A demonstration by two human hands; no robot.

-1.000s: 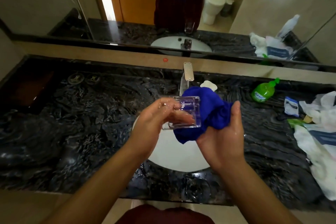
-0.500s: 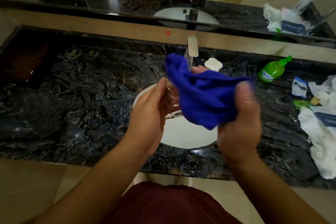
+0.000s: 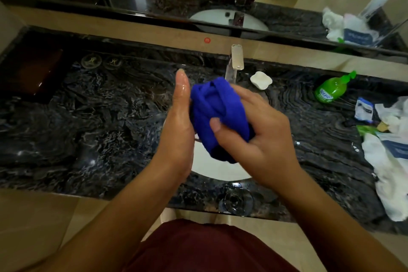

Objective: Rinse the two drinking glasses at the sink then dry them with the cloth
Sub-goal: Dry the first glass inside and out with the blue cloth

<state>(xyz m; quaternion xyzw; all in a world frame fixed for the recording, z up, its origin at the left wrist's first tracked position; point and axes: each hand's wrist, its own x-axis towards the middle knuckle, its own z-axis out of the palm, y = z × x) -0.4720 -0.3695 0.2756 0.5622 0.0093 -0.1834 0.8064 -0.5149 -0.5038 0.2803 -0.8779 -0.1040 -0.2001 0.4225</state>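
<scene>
Over the white sink [image 3: 220,173], both hands meet around a bundle of blue cloth [image 3: 215,115]. One drinking glass is wrapped inside the cloth and hidden by it. My left hand [image 3: 178,132] cups the bundle from the left with its thumb pointing up; its fingers are behind the cloth. From the right, my right hand [image 3: 256,137] grips the cloth, thumb pressed on its front. The second drinking glass [image 3: 235,201] stands upright on the counter's front edge, just below the sink.
A chrome tap [image 3: 236,57] rises behind the sink, with a white soap dish [image 3: 261,80] and a green soap bottle [image 3: 331,90] to its right. Plastic bags and packets [image 3: 393,161] crowd the counter's right end. A dark box [image 3: 31,73] sits far left.
The glass was bare in my left hand with the cloth beside it; my right hand has swept the cloth over it and wrapped it. The view has tilted downward.
</scene>
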